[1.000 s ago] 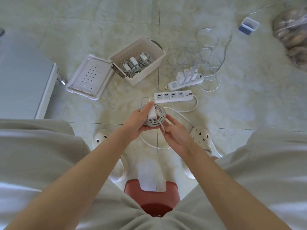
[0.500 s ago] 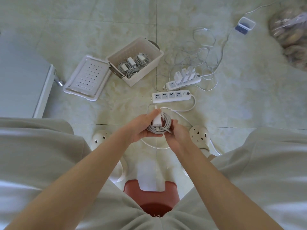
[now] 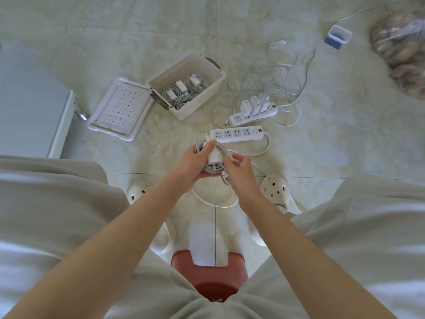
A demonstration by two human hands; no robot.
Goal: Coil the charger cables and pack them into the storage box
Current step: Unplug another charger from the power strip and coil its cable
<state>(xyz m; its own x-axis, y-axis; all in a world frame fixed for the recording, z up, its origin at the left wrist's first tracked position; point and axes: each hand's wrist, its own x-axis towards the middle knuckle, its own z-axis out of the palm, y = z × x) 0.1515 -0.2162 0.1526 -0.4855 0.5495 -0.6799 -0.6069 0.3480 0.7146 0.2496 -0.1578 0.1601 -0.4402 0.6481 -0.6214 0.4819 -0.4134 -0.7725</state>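
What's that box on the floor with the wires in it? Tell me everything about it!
The storage box is a cream plastic tub, open and upright on the tiled floor. A brown latch sits on its left end. Its lid, dotted with rows of small holes, lies flat beside that end, touching it. Inside are three coiled chargers: grey cable loops with white plugs. Nobody is touching it.

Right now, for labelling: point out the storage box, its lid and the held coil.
storage box (image 3: pixel 200 102), head view, near outer wall.
lid (image 3: pixel 120 109), head view, perforated middle.
held coil (image 3: pixel 212 169), head view, lower loops.
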